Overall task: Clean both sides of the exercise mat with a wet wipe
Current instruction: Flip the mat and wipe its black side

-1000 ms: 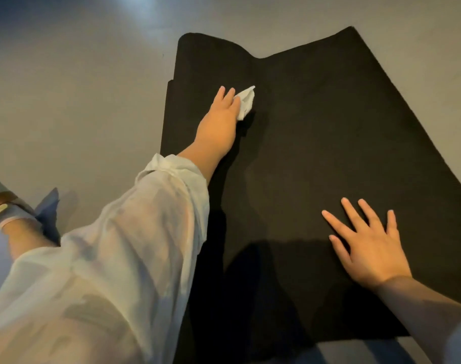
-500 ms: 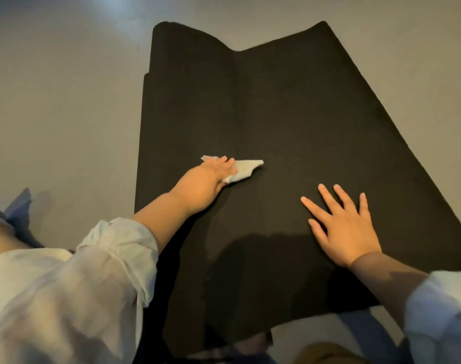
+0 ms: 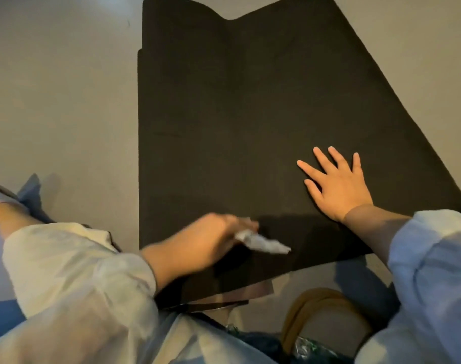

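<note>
Pale, loose white cotton sleeves [image 3: 74,279] fill the nearest part of the view, at seven and four o'clock. Between them, at five o'clock, sits a curved tan strap [image 3: 310,298] above some crinkled dark green wrapping [image 3: 308,348]; what these belong to cannot be told.

Just beyond the sleeves, the left hand [image 3: 208,240] lies at six o'clock on the near end of the flat black rectangular exercise mat [image 3: 237,114]. It is blurred, its fingers curled over a crumpled white wet wipe [image 3: 263,244] that it holds against the mat surface; the wipe's free end trails toward three o'clock. A shadow covers the mat around it.

A little farther, at three o'clock, the right hand [image 3: 337,185] rests palm down on the mat with its fingers straight and spread, holding nothing. It is well apart from the wipe.

The mat lies on a smooth grey floor [image 3: 61,101] and runs from the near edge at six o'clock away to twelve o'clock, where its far end leaves the view. Its far edge shows a shallow dip, and along the left side at eleven o'clock a second layer edge shows just beside the top one. Under the near corner, thin brownish layers [image 3: 250,291] stick out toward six o'clock.

At nine o'clock, on the floor beside the mat, a bare lower leg [image 3: 9,216] and a fold of blue fabric [image 3: 31,195] are visible.
</note>
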The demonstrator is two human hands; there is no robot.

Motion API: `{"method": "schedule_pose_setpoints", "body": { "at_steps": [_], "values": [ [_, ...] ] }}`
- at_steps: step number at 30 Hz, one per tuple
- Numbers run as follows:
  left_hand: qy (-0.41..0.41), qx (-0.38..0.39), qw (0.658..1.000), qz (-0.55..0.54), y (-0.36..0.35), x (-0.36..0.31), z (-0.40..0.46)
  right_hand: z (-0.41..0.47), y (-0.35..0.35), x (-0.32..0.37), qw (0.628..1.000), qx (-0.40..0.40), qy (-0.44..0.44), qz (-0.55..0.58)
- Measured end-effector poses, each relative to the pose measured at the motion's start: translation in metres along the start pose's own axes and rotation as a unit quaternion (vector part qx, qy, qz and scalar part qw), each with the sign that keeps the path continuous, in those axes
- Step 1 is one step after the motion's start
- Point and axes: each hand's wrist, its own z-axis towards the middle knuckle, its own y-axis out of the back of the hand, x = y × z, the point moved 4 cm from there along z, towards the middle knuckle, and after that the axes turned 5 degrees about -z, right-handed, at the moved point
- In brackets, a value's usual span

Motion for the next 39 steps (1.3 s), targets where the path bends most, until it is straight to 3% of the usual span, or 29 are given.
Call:
{"method": "schedule_pose_setpoints", "body": {
  "at_steps": [4,8,11,17,23,27,32,39],
  "values": [
    [0.11,-0.189,0.974,0.064,0.082,0.023,0.057,0.0,0.0,0.0,1.0,0.008,0.004,0.002],
    [0.216,-0.247,0.928,0.175,0.129,0.053,0.108,0.0,0.0,0.0,1.0,-0.002,0.002,0.002],
    [0.269,-0.221,0.908,0.233,0.135,0.071,0.137,0.001,0.0,0.0,1.0,0.008,-0.001,0.008],
    [0.251,-0.108,0.908,0.317,0.124,0.109,0.172,0.002,0.0,-0.001,1.0,0.008,0.007,0.022],
    [0.308,-0.037,0.92,0.24,0.095,0.121,0.173,0.003,-0.001,-0.002,0.999,0.006,0.01,0.032],
    [0.272,0.032,0.934,0.227,0.069,0.105,0.163,0.002,-0.001,-0.002,1.0,0.011,0.007,0.023],
    [0.198,0.035,0.957,0.21,0.022,0.076,0.121,0.003,0.0,-0.002,1.0,0.015,0.002,0.017],
    [0.177,0.077,0.97,0.149,-0.028,0.028,0.068,0.0,0.0,-0.001,1.0,-0.004,0.007,0.023]
  ]
}}
